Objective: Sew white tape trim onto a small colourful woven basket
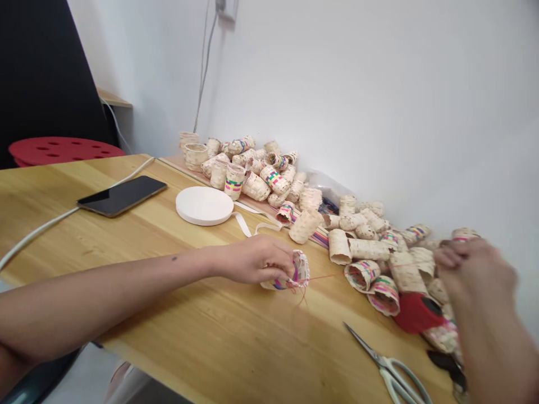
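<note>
My left hand (256, 261) rests on the table, closed around the rim of a small woven basket (302, 264) that lies on its side with its mouth to the right. Pink and purple bands show on the weave. From the rim a thin red thread (322, 278) stretches right, towards my raised right hand (480, 275), and loose ends dangle below the mouth. That right hand is closed, its fingers pinched on the thread and slightly blurred; whether a needle is in them I cannot make out.
Scissors (385, 362) lie at the front right. Many woven baskets (273, 179) are heaped along the wall, near a red object (416, 312). A roll of white ribbon (204, 205), a phone (122, 195) and a white cable (40, 233) are on the left.
</note>
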Demonstrator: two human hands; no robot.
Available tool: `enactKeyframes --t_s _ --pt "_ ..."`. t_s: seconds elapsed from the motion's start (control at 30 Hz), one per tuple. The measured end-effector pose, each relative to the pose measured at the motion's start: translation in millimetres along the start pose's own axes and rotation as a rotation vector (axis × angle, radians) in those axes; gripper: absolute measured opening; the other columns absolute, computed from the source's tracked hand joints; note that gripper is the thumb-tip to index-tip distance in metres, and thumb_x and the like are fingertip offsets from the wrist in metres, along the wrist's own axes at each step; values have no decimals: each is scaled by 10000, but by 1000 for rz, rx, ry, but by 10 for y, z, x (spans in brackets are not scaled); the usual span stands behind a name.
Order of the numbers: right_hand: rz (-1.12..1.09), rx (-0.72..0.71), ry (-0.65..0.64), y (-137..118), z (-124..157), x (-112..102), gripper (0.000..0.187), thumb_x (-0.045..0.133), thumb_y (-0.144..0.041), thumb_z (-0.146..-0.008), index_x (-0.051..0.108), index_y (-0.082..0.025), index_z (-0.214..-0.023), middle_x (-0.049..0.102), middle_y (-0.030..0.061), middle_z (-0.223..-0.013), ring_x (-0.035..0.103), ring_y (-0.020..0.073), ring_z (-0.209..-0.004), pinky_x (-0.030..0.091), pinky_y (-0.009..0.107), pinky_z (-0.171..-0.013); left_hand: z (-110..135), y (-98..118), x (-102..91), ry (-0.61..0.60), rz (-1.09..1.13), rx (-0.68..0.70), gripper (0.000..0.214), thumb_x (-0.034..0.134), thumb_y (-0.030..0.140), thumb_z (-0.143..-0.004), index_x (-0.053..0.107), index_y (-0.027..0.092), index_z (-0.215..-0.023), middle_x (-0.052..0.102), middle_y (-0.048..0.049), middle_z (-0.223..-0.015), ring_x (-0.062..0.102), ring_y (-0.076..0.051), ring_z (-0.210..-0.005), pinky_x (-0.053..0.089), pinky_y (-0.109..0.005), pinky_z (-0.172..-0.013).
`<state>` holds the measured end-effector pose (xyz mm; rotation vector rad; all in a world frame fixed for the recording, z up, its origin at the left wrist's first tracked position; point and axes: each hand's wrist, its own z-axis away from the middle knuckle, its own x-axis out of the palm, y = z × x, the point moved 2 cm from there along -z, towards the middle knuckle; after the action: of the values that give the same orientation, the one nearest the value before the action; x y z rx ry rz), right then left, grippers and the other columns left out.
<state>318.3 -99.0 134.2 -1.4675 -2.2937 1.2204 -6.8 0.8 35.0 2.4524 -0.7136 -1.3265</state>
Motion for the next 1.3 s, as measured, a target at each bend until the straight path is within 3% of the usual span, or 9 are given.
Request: enactKeyframes --t_s 0.13,0.27,0.4,0.53,0.7,0.83,0.93,1.17,1.3 --pt "55 61 185 -65 31 -235 368 592 -556 -731 380 -271 -635 346 -44 -509 290 104 -414 229 305 -436 -11 -31 -19 41 -3 1 142 527 131 -898 650 147 -830 670 -65 -821 593 -137 -769 442 -211 -719" --pt "210 140 -174 -142 791 229 290 687 -529 -694 658 -247 -755 478 -8 -554 401 132 -463 293 293 -447 -17 -50 -23 90 -27 -10 151 527 146 -900 663 133 -836 666 -69 -800 591 -139 -757 442 -211 -704" --pt "212 39 -574 -229 1318 684 327 661 -493 -744 710 -224 -925 306 -71 -526 327 107 -475 266 244 -469 -21 -38 -16 96 -37 -17 174 516 166 -910 665 133 -828 664 -69 -791 589 -135 -740 440 -207 -686" --pt "187 -43 -745 -305 1332 817 328 625 -448 -811 718 -234 -1042 320 -71 -523 325 109 -486 265 234 -495 -20 -32 -8 99 -5 9 166 520 164 -910 664 136 -832 672 -69 -815 596 -135 -755 440 -208 -696" --pt "114 -63 -936 -382 1298 884 219 601 -424 -852 733 -253 -889 631 -3 -731 503 142 -622 355 245 -577 -4 -37 15 54 1 2 149 532 161 -899 669 138 -845 661 -63 -798 592 -136 -746 441 -209 -697" --pt "126 -20 -1001 -421 1323 905 249 600 -455 -844 683 -229 -776 514 -38 -583 399 117 -525 284 228 -498 -3 -7 17 15 46 9 173 519 198 -910 667 153 -834 670 -66 -802 603 -143 -739 452 -210 -695" --pt "210 -58 -914 -436 1251 847 285 556 -478 -850 638 -225 -744 434 -49 -531 383 121 -496 278 237 -482 -11 10 12 -5 84 14 173 515 202 -913 665 153 -841 677 -74 -813 612 -145 -751 458 -210 -704" --pt "645 -133 -223 -427 561 303 124 594 -363 -793 597 -242 -768 494 -3 -519 442 188 -515 274 318 -547 -12 -3 8 -10 111 18 133 533 148 -895 653 152 -837 675 -69 -819 612 -138 -759 460 -203 -722" --pt "898 -49 19 -431 139 -29 80 676 -210 -748 604 -241 -733 518 -6 -553 446 163 -535 289 319 -584 -8 -7 12 -23 115 20 134 529 152 -899 652 159 -845 676 -72 -833 618 -143 -777 463 -210 -741"
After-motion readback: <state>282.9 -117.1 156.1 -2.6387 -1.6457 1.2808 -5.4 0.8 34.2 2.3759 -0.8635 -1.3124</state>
